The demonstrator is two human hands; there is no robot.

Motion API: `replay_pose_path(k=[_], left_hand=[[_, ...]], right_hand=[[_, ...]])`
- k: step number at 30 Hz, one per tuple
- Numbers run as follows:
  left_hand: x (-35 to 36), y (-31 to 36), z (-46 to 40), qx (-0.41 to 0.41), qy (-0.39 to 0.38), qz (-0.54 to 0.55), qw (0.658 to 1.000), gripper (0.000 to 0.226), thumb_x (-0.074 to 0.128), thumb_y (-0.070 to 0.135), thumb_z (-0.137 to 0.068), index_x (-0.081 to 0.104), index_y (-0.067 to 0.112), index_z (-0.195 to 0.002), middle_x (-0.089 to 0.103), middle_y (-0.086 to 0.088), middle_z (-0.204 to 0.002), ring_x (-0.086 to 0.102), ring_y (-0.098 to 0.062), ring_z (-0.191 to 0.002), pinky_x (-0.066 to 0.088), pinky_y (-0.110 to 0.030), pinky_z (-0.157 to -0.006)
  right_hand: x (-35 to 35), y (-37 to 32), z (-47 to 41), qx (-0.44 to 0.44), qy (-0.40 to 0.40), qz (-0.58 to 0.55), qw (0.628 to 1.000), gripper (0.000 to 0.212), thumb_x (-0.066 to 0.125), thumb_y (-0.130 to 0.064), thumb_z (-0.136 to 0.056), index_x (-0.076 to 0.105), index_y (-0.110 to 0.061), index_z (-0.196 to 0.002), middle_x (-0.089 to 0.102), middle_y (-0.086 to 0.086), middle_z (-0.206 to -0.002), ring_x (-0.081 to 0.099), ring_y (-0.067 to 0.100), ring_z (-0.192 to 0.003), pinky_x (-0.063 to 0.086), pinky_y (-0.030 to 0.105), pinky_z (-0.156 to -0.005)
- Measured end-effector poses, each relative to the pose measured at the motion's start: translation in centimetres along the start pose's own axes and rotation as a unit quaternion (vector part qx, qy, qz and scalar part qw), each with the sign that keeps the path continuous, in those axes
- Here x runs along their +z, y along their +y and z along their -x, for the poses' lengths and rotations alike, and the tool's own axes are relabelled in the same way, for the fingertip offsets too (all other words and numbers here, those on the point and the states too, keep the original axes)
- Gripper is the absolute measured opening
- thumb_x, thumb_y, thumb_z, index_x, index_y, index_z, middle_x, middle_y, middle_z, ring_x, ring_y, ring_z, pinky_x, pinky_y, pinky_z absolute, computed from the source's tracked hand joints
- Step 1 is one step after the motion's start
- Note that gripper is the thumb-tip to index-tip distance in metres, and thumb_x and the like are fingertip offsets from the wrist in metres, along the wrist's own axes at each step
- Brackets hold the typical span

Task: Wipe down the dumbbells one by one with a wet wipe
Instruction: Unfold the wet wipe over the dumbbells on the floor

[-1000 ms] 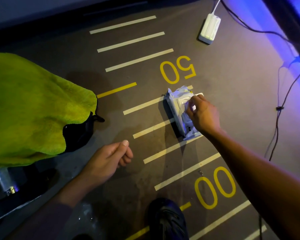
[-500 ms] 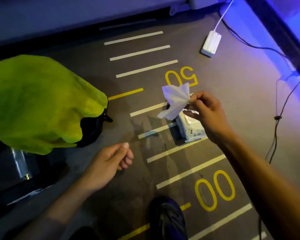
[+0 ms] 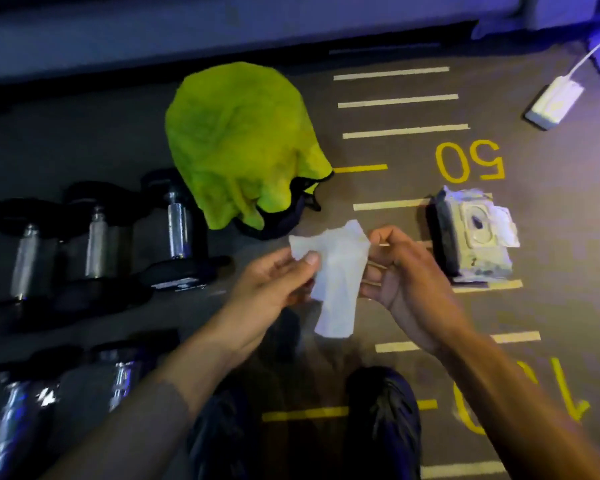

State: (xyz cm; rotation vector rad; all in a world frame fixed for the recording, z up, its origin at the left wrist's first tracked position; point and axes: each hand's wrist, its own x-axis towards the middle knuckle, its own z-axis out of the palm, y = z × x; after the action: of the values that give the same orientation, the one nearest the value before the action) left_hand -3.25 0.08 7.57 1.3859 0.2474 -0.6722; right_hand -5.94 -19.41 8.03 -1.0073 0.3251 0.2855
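The room was dim, blue-violet light spilling from the upper right; motion blur softened everything, wide-angle edges bowed.

You can see five dumbbells: three (image 3: 25, 251) (image 3: 97, 237) (image 3: 179, 226) in a row left of the green towel (image 3: 236, 140), and two more (image 3: 11, 420) (image 3: 125, 372) nearer you. There is one green towel, one wet wipe (image 3: 336, 271), one wipe pack (image 3: 471, 237) right of the towel, one white box (image 3: 555, 102) with a cord, two hands (image 3: 274, 282) (image 3: 406, 278), and two shoes (image 3: 222, 438) (image 3: 385, 417).
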Motion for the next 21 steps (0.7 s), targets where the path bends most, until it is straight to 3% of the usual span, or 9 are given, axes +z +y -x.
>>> replay_pose_path(k=[3, 5, 8, 11, 14, 17, 19, 20, 21], left_hand=[[-1.0, -0.4, 1.6, 0.054, 0.048, 0.006, 0.997, 0.029, 0.065, 0.020, -0.091, 0.071, 0.005, -0.116, 0.073, -0.016, -0.103, 0.065, -0.025, -0.093, 0.054, -0.041, -0.090], [-1.8, -0.6, 2.6, 0.090, 0.061, -0.006, 0.994, 0.019, 0.063, 0.016, -0.094, 0.072, 0.008, -0.108, 0.076, -0.004, -0.089, 0.068, -0.012, -0.084, 0.056, -0.031, -0.081], [-3.0, -1.3, 4.2, 0.125, 0.070, -0.036, 0.989, 0.013, 0.063, 0.017, -0.096, 0.073, 0.011, -0.101, 0.075, -0.001, -0.084, 0.067, -0.010, -0.081, 0.054, -0.032, -0.075], [-3.8, -1.8, 5.6, 0.133, 0.089, -0.038, 0.986, 0.014, 0.063, 0.014, -0.101, 0.076, 0.019, -0.100, 0.078, 0.001, -0.091, 0.069, -0.011, -0.084, 0.053, -0.035, -0.076], [-4.5, -2.4, 7.0, 0.143, 0.105, -0.029, 0.984, 0.017, 0.063, 0.026, -0.096, 0.079, 0.030, -0.098, 0.079, -0.004, -0.095, 0.069, -0.012, -0.087, 0.054, -0.039, -0.076], [-5.5, -2.6, 8.6, 0.148, 0.086, -0.043, 0.984, 0.020, 0.059, 0.031, -0.096, 0.077, 0.028, -0.102, 0.076, -0.008, -0.099, 0.067, -0.015, -0.091, 0.052, -0.042, -0.081], [-6.0, -2.5, 9.6, 0.128, 0.046, -0.039, 0.990, 0.021, 0.057, 0.030, -0.096, 0.076, 0.023, -0.104, 0.074, -0.002, -0.098, 0.066, -0.013, -0.093, 0.051, -0.036, -0.081], [-6.2, -2.3, 10.0, 0.114, 0.028, -0.029, 0.993, 0.022, 0.058, 0.031, -0.096, 0.076, 0.022, -0.105, 0.073, -0.001, -0.098, 0.066, -0.013, -0.093, 0.051, -0.034, -0.081], [-6.3, -2.2, 10.4, 0.100, 0.016, -0.011, 0.995, 0.022, 0.059, 0.031, -0.095, 0.076, 0.021, -0.106, 0.072, -0.003, -0.098, 0.067, -0.015, -0.092, 0.052, -0.032, -0.079]], right_hand=[[1.4, 2.1, 0.9, -0.002, 0.035, 0.000, 0.999, 0.021, 0.043, -0.004, -0.100, 0.053, -0.018, -0.088, 0.065, 0.001, -0.082, 0.065, 0.016, -0.069, 0.056, 0.030, -0.061], [2.1, 3.3, 1.6, -0.002, 0.058, 0.005, 0.998, 0.020, 0.047, -0.007, -0.101, 0.055, -0.020, -0.088, 0.058, -0.001, -0.077, 0.058, 0.015, -0.067, 0.050, 0.029, -0.059], [3.4, 5.1, 2.8, 0.015, 0.050, -0.016, 0.999, 0.008, 0.067, -0.024, -0.089, 0.059, -0.022, -0.091, 0.068, 0.003, -0.091, 0.060, 0.018, -0.076, 0.047, 0.032, -0.067], [4.4, 6.4, 3.7, 0.028, 0.047, 0.009, 0.998, 0.022, 0.079, -0.027, -0.083, 0.066, -0.021, -0.100, 0.067, 0.012, -0.106, 0.064, 0.023, -0.090, 0.051, 0.035, -0.074], [5.1, 7.3, 4.4, 0.034, 0.059, 0.012, 0.998, 0.033, 0.072, -0.027, -0.089, 0.065, -0.011, -0.117, 0.071, 0.012, -0.121, 0.070, 0.028, -0.106, 0.052, 0.039, -0.081], [5.9, 8.5, 4.4, 0.132, 0.025, -0.014, 0.991, 0.059, 0.048, -0.054, -0.099, 0.057, -0.010, -0.137, 0.067, 0.016, -0.134, 0.062, 0.033, -0.125, 0.052, 0.047, -0.096], [6.3, 10.0, 4.3, 0.198, -0.013, -0.070, 0.978, 0.076, 0.040, -0.066, -0.100, 0.050, -0.007, -0.147, 0.050, 0.027, -0.149, 0.049, 0.039, -0.135, 0.031, 0.060, -0.116], [6.5, 10.7, 4.4, 0.219, -0.021, -0.095, 0.971, 0.082, 0.039, -0.069, -0.099, 0.046, -0.004, -0.149, 0.041, 0.030, -0.153, 0.043, 0.040, -0.135, 0.023, 0.061, -0.120], [6.6, 11.4, 4.4, 0.230, -0.024, -0.109, 0.967, 0.084, 0.038, -0.069, -0.099, 0.044, -0.002, -0.149, 0.040, 0.031, -0.152, 0.043, 0.039, -0.131, 0.024, 0.059, -0.119]])
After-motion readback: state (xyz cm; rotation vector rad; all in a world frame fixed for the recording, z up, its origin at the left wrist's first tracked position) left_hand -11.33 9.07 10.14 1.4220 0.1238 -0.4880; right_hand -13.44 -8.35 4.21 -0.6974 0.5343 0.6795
